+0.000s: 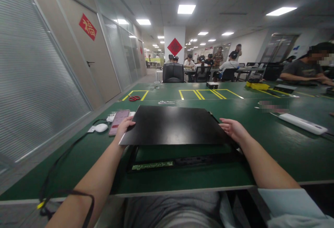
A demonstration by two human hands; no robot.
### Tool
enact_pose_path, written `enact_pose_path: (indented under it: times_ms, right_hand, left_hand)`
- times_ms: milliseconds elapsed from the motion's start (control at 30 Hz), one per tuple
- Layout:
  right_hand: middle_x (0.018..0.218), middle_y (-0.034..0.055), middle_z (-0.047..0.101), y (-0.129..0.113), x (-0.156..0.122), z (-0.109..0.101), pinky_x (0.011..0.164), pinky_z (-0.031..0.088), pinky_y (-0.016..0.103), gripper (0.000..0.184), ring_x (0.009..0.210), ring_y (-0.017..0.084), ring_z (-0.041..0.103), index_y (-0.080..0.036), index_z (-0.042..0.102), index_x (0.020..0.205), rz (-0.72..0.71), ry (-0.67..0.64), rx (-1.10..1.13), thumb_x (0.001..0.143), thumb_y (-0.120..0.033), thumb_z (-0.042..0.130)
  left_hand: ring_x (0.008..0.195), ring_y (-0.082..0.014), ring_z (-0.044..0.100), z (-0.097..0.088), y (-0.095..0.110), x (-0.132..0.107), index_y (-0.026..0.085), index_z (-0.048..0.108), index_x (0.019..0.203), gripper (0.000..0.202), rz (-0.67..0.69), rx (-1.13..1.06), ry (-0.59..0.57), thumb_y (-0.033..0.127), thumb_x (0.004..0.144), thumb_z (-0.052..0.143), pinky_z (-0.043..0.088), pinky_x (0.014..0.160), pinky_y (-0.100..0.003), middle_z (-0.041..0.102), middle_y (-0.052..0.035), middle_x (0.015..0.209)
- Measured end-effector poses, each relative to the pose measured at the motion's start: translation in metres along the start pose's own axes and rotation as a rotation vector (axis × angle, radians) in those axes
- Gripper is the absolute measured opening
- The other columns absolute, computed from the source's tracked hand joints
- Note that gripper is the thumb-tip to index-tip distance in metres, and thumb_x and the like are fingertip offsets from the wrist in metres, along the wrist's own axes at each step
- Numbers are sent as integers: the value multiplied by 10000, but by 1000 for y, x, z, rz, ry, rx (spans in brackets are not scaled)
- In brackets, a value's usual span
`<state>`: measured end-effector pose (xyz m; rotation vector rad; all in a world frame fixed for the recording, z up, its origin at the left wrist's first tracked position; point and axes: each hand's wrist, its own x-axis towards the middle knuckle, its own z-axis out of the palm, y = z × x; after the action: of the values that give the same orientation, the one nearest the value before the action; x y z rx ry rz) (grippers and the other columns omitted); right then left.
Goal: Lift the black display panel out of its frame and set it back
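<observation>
A flat, glossy black screen panel [174, 125] is tilted above a black rectangular frame [208, 159] on the green table. My left hand [126, 126] grips the panel's left edge, thumb on top. Beside the right edge is my right hand [233, 129], its fingers stretched out and slightly apart; whether they touch the panel or the frame I cannot tell. Along the frame's near side runs a green circuit board strip [152, 165]. The panel hides most of the frame's far part.
Left of the panel lie a phone [119, 122] and a white rounded device [101, 127] on a black cable. Beyond are red-handled scissors [134, 98] and yellow tape marks. A white bar-shaped device [302, 123] and yellow tray [257, 86] are at right. People sit farther back.
</observation>
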<state>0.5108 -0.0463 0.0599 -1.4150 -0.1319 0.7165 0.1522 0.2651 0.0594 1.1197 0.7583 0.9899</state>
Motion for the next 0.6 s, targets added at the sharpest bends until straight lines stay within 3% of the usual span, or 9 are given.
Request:
enact_pose_path:
  times_ms: [233, 400, 500, 600]
  right_hand:
    - [710, 81, 733, 3, -1, 2, 474, 495, 231, 367, 513, 154, 644, -149, 582, 1131, -102, 27, -120, 769, -90, 583]
    - [759, 92, 749, 3, 0, 1, 509, 490, 237, 314, 633, 181, 697, -165, 619, 1059, -151, 56, -188, 748, -129, 591]
    - [739, 94, 747, 4, 1, 0, 470, 416, 212, 286, 608, 168, 672, -163, 664, 1006, -207, 95, -268, 729, -149, 595]
    - [689, 94, 738, 5, 2, -2, 412, 313, 208, 275, 485, 134, 573, -155, 692, 969, -251, 124, -326, 711, -166, 596]
  left_hand:
    - [588, -178, 600, 5, 5, -8, 179, 613, 865, 432, 0, 49, 72, 176, 434, 637, 462, 552, -256, 661, 28, 643]
    - [747, -268, 675, 6, 8, -15, 193, 622, 845, 430, -24, 10, -38, 163, 417, 579, 537, 629, -329, 676, 0, 699]
    - [815, -313, 694, 7, 8, -17, 196, 650, 827, 429, -38, -15, -104, 150, 411, 560, 567, 674, -381, 694, -9, 718]
    - [797, -312, 701, 10, 8, -18, 196, 665, 815, 400, -58, -2, -88, 147, 430, 568, 573, 672, -385, 695, -1, 694]
